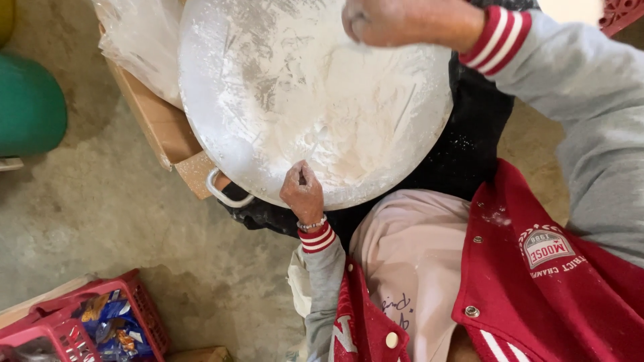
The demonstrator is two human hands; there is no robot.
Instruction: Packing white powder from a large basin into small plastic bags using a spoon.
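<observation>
Flour [335, 127] in the pan [221, 80] lies under both hands' fingers [300, 175].

Concrete floor [100, 221] bears red crates [94, 322] and cardboard box [157, 121].

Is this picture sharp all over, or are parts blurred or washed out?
Head view: the right hand at the top edge is smeared by motion blur, while the left hand on the pan's near rim is fairly crisp. The flour in the big round pan is bright and nearly featureless. Light is soft, with faint shadows on the concrete floor.
</observation>
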